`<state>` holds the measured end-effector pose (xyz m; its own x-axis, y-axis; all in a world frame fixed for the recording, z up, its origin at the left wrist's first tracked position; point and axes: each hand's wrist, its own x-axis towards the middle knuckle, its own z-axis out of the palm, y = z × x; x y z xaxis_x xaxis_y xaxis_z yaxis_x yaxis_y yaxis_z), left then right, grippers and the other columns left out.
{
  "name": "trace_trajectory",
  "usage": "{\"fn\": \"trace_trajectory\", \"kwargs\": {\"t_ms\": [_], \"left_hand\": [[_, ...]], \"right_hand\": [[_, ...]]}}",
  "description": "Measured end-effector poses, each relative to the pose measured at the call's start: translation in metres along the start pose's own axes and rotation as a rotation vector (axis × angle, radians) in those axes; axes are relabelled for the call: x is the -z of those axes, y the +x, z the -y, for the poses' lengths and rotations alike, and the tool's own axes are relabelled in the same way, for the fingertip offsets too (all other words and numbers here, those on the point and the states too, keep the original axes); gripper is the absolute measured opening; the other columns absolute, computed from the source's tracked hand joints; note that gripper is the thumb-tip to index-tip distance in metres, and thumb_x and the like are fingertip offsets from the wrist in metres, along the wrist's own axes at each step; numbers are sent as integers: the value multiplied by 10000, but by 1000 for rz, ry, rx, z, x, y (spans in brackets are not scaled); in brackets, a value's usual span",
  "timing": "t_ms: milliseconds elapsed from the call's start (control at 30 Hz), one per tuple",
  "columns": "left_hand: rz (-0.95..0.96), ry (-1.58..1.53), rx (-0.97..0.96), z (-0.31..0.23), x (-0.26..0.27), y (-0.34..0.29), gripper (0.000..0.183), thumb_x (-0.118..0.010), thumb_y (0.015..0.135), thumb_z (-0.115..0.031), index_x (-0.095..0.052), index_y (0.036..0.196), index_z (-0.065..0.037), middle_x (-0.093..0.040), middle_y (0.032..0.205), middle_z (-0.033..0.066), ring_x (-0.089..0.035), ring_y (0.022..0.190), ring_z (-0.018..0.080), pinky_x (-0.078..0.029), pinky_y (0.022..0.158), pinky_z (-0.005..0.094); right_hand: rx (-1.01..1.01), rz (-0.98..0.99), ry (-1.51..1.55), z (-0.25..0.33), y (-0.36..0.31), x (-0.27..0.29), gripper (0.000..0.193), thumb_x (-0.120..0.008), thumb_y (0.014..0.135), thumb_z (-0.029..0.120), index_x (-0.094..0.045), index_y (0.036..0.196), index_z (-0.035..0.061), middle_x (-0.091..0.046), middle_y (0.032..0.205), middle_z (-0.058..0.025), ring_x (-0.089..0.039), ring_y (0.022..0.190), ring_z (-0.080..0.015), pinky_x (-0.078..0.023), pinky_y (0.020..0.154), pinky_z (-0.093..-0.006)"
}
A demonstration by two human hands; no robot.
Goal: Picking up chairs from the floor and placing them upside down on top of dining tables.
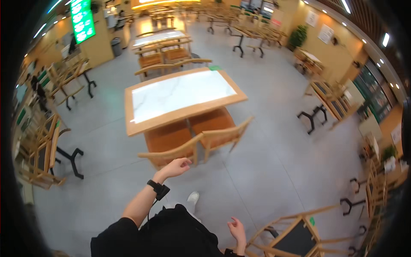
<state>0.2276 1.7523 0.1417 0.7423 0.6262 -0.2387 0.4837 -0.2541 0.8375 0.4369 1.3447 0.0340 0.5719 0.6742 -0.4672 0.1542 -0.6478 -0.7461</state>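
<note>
Dining room with a smooth grey floor [265, 167] and a rectangular, light-wood-framed table with a white marbled top [184, 95], its long axis running left to right. At its near edge stands a light-wood chair with an orange-brown seat [168, 138], pointing away from the wearer, its backrest lying crosswise. Just beside that backrest, the left hand [175, 168] is empty, fingers loosely curled; contact cannot be told. The right hand [236, 230], also empty, has fingers half bent, near a black-seated wooden chair [298, 239].
</note>
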Motion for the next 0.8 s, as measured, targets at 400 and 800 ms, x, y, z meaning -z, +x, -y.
{"fn": "trace_trajectory", "kwargs": {"t_ms": [400, 800], "left_hand": [[-638, -335, 473, 203, 98, -146, 337, -649, 887, -222, -643, 1185, -64, -688, 1000, 102, -627, 903, 184, -516, 797, 331], [-1404, -536, 773, 251, 17, -356, 371, -664, 885, -193, -631, 1207, -13, -693, 1047, 93, -640, 893, 161, -521, 807, 314]], "right_hand": [[507, 598, -394, 227, 276, -137, 514, -690, 830, 286, -608, 1273, 39, -704, 898, -163, -682, 817, -251, -538, 754, -357], [1016, 860, -992, 392, 265, -405, 621, -703, 773, 427, -588, 1275, 81, -585, 1242, -235, -559, 1182, -360, -488, 945, -447]]}}
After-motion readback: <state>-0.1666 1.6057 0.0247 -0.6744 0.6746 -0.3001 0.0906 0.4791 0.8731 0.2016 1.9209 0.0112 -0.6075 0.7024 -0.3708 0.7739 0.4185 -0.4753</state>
